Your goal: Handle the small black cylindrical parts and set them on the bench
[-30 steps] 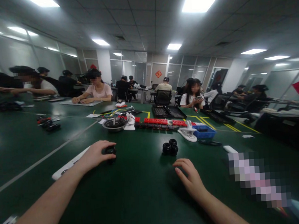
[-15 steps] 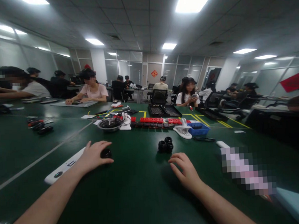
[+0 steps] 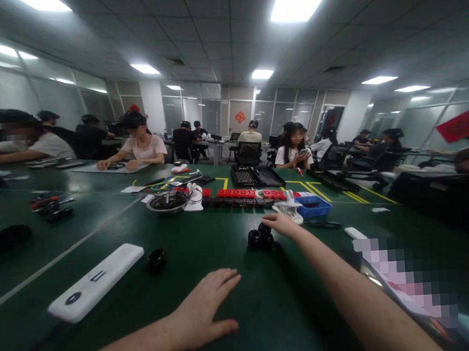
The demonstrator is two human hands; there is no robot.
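Note:
My left hand (image 3: 211, 306) is over the near middle of the green table, fingers stretched and thumb apart, holding nothing. Three glossy black round pieces stand in a cluster, the left one (image 3: 255, 239) beside the front one (image 3: 267, 241). At the back of the cluster, the fingers of my right hand (image 3: 282, 224) are bent over the rear black round piece (image 3: 264, 229) and partly hide it. A lone black round piece (image 3: 156, 261) stands apart to the left, beside a white power bank-like device (image 3: 96, 283).
Beyond the cluster lie a row of red blocks (image 3: 235, 193), a round bowl (image 3: 168, 202), white clamps (image 3: 288, 209) and a blue bin (image 3: 315, 206). Dark tools (image 3: 51, 205) are at left. Co-workers (image 3: 143, 144) sit across the table.
My left hand has left the lone black piece and moved right and nearer. My right hand has reached forward onto the rear piece of the cluster. The view has shifted slightly.

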